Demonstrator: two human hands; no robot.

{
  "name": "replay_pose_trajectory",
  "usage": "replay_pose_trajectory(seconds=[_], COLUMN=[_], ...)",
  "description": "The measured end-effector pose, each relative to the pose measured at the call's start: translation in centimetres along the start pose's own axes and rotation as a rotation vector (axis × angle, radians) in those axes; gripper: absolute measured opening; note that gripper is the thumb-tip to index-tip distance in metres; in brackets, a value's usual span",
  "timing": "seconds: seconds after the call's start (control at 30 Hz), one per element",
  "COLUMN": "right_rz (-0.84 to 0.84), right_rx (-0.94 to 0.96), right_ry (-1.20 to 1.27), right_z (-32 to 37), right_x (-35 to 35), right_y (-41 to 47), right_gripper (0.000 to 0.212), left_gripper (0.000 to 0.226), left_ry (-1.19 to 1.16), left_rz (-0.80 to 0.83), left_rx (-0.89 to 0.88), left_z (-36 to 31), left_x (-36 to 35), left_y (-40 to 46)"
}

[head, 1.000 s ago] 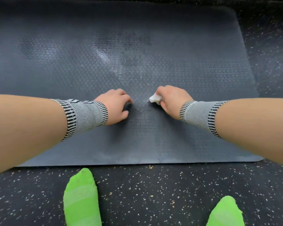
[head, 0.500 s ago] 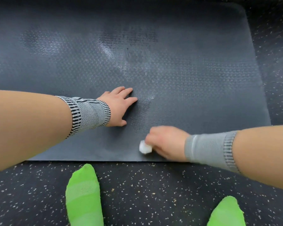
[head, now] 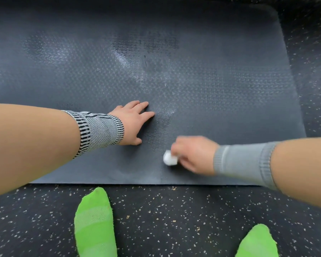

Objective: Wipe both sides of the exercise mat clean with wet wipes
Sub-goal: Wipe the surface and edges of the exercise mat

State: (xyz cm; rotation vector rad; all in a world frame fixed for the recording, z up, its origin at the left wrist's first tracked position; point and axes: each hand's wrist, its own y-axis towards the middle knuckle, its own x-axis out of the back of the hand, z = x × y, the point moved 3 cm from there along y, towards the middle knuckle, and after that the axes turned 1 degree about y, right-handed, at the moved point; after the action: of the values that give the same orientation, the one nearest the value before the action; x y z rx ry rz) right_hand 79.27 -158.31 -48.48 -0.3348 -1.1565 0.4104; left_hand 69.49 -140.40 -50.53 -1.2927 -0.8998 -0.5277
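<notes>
A dark grey textured exercise mat (head: 211, 86) lies flat on the floor and fills most of the view. My left hand (head: 132, 122) presses flat on the mat with its fingers straight. Near the mat's front edge, my right hand (head: 192, 153) grips a small bunched white wet wipe (head: 169, 158) against the mat. The right hand looks blurred. Pale shiny streaks show on the mat beyond the hands.
Black rubber floor with white speckles (head: 174, 219) surrounds the mat. My two feet in bright green socks, left (head: 95, 223) and right (head: 258, 242), stand just in front of the mat's near edge. Both wrists wear grey knitted bands.
My right hand has swept the wipe from beside the left hand down toward the mat's near edge. My left hand's fingers have uncurled and now lie flat.
</notes>
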Motion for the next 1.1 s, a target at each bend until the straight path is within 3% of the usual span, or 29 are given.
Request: replay_pose_trajectory(seconds=[0.1, 0.2, 0.27, 0.33, 0.43, 0.5, 0.57, 0.67, 0.77, 0.87, 1.03, 1.1], right_rz=[-0.268, -0.234, -0.166, -0.068, 0.208, 0.209, -0.03, -0.366, -0.379, -0.319, -0.071, -0.121], right_rx=[-0.35, -0.461, -0.369, -0.156, 0.172, 0.219, 0.013, -0.44, -0.643, -0.524, -0.002, 0.008], right_ry=[0.022, -0.028, -0.036, -0.051, -0.073, -0.087, 0.0, 0.115, 0.076, 0.064, 0.055, 0.045], right_z=[-5.5, -6.5, -4.2, -0.9, 3.0, 2.5, -0.4, -7.2, -10.4, -7.8, -1.6, -2.9], right_x=[3.9, 3.5, 1.4, -0.8, -2.4, -1.5, 1.2, 5.8, 6.7, 4.1, 1.6, 2.8], right_y=[2.8, 3.3, 2.7, 1.5, -0.3, 0.1, 2.0, 4.8, 5.8, 6.1, 4.3, 4.5], right_gripper=[0.025, 0.025, 0.026, 0.027, 0.027, 0.025, 0.027, 0.031, 0.03, 0.029, 0.027, 0.028], left_gripper=[0.091, 0.083, 0.079, 0.074, 0.068, 0.064, 0.065, 0.068, 0.069, 0.075, 0.072, 0.064], left_ry=[-0.021, -0.047, -0.062, -0.075, -0.074, -0.076, -0.076, -0.061, -0.097, -0.123, -0.065, -0.084], left_rz=[-0.017, -0.027, -0.035, -0.042, -0.052, -0.061, -0.08, -0.112, -0.143, -0.156, -0.153, -0.162], left_rx=[-0.003, -0.007, -0.008, -0.006, -0.003, -0.004, -0.002, 0.008, 0.038, 0.06, 0.052, 0.047], left_z=[0.0, 0.0, 0.2, 0.2, 0.1, 0.2, 0.4, 0.6, 1.0, 1.5, 1.5, 1.7], left_x=[0.3, 0.8, 1.1, 1.3, 1.5, 1.6, 1.8, 1.8, 1.7, 1.4, 1.4, 1.8], left_y=[0.1, 0.2, 0.2, 0.3, 0.6, 0.8, 1.0, 1.2, 1.3, 1.6, 2.4, 2.7])
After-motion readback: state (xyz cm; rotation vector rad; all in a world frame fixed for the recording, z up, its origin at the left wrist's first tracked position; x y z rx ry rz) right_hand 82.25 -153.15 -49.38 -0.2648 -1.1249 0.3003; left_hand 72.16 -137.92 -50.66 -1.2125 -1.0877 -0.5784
